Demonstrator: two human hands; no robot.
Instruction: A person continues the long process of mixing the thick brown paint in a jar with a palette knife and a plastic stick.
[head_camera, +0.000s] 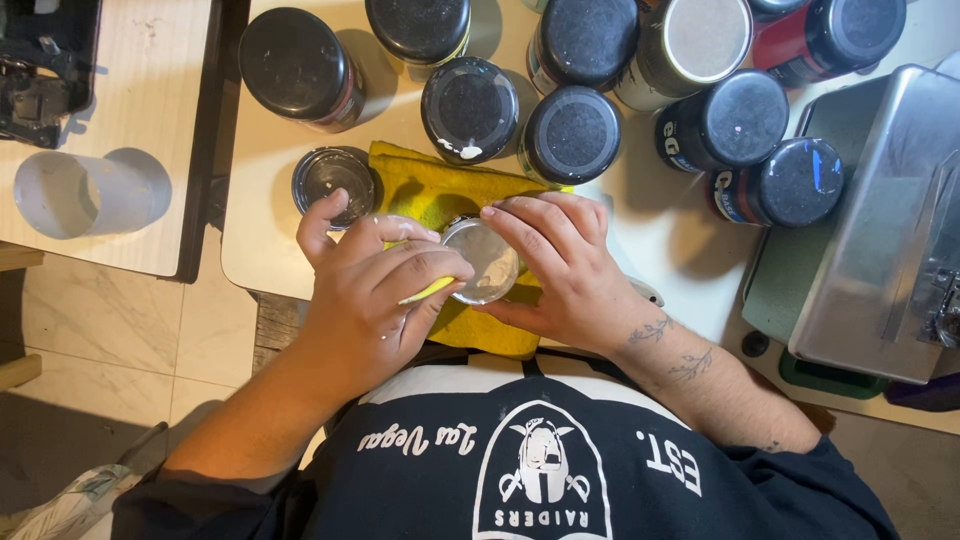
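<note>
A small round jar (487, 262) with a pale, paint-smeared top sits between both hands over a yellow cloth (425, 190) on the white table (660, 235). My left hand (375, 290) curls around the jar's left side, and a bit of yellow cloth shows under its fingers. My right hand (560, 265) cups the jar from the right, fingertips on its top edge. A small open lid or tin (333, 180) lies just beyond my left thumb.
Several dark-lidded paint jars (470, 108) crowd the back of the table. A metal box (885, 225) on a green mat stands at the right. A frosted plastic cup (85, 192) lies on a separate table at the left, past a dark gap.
</note>
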